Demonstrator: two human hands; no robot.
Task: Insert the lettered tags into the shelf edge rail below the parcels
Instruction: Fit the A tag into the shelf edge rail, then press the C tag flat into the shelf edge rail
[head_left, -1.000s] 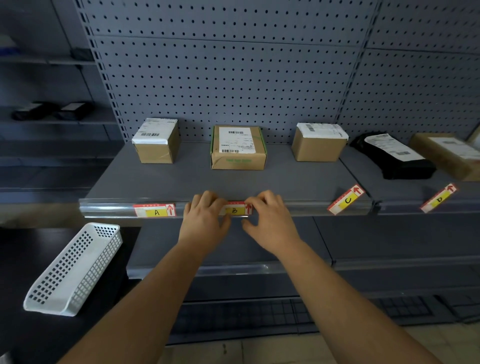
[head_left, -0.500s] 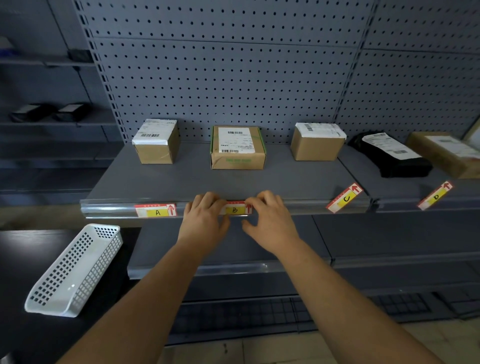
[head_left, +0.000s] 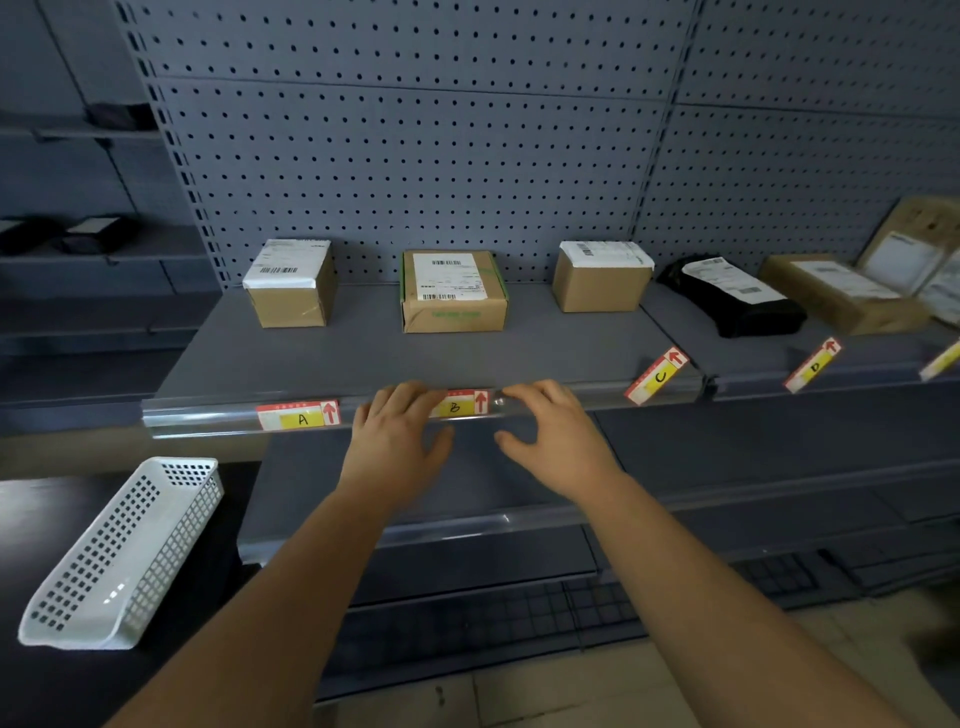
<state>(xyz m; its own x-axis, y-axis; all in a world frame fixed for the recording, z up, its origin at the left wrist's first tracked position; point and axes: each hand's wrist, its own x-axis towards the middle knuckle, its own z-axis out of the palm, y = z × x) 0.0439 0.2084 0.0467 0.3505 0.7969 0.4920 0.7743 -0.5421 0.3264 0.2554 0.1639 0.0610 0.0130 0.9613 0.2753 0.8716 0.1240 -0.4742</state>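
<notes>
Tag B (head_left: 460, 406) looks like light, bendy card, best pressed at its ends; left hand (head_left: 400, 441) lays loose fingers on its nine-o'clock end, right hand (head_left: 558, 441) rests spread at three o'clock.

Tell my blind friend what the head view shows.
The left hand and right hand touch the rail beside tag B, which sits flat in it like tag A. Further right, tag C and tag D stick out tilted; parcels stand on the shelf, a basket lies lower left.
</notes>
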